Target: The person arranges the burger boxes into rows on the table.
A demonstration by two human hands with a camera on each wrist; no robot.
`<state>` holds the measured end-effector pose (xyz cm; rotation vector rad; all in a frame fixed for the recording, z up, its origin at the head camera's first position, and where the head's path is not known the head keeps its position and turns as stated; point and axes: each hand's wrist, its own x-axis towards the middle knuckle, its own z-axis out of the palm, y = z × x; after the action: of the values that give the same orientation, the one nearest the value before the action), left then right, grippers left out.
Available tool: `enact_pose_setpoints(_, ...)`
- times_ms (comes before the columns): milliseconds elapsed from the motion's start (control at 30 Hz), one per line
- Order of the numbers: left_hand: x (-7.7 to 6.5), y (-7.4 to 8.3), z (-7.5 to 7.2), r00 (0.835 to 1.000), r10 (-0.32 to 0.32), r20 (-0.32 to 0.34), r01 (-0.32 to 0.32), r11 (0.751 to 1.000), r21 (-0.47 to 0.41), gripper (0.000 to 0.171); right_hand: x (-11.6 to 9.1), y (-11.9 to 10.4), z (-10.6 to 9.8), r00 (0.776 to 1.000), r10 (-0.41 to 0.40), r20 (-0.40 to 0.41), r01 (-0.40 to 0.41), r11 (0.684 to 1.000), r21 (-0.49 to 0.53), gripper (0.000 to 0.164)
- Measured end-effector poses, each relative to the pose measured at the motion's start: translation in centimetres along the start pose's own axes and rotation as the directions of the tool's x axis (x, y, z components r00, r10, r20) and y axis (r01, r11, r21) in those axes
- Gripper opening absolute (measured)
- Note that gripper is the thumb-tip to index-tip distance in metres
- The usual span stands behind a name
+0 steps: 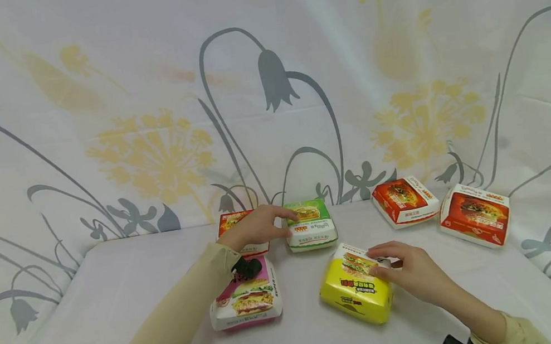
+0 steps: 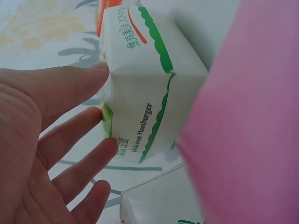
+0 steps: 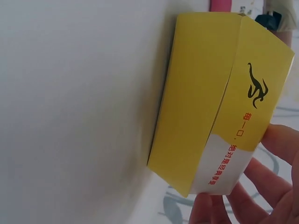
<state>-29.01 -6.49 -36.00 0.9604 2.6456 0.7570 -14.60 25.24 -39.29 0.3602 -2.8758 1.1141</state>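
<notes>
A green and white hamburger box (image 1: 310, 234) sits at the middle back. My left hand (image 1: 259, 228) reaches it from the left, thumb and fingers extended with fingertips right at its top edges. The left wrist view shows "Delicious Hamburger" on the side of this box (image 2: 140, 116). Nearer the front is a yellow burger box (image 1: 356, 292). My right hand (image 1: 413, 270) holds it at its far right corner. In the right wrist view, thumb and fingers bend about one end of the yellow box (image 3: 201, 102).
Under my left forearm lies a pink and white burger box (image 1: 251, 303). A red burger box (image 1: 227, 222) behind it is partly hidden by my left hand. Two more red boxes, one farther left (image 1: 402, 202) and one farther right (image 1: 476, 215), lie at the back right before the flowered cloth.
</notes>
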Motion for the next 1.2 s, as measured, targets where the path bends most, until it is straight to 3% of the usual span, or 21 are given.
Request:
enact_pose_setpoints(467, 0.1, -0.1, 0.0, 1.0, 0.026, 0.017, -0.026, 1.0, -0.004, 0.033, 1.0, -1.0, 1.7, 1.0, -0.031, 0.0, 0.031, 0.999, 0.032, 0.034)
enact_pose_setpoints(700, -0.4, 0.2, -0.4, 1.0, -0.002, -0.004, 0.002, 1.0, -0.028, 0.035, 1.0, -1.3, 1.7, 1.0, -0.022, 0.008, 0.022, 0.999, 0.029, 0.033)
enact_pose_setpoints(933, -1.6, 0.4, -0.5, 0.998, 0.045, -0.042, -0.046, 0.998, -0.042, 0.035, 1.0, -1.3, 1.8, 1.0, -0.025, 0.0, 0.025, 1.0, 0.016, 0.032)
enact_pose_setpoints(1200, -3.0, 0.7, 0.5, 0.989, 0.131, -0.069, -0.137, 0.987, -0.081, 0.033, 0.9, -1.6, 1.9, 1.0, -0.015, -0.009, 0.015, 0.999, 0.036, 0.033)
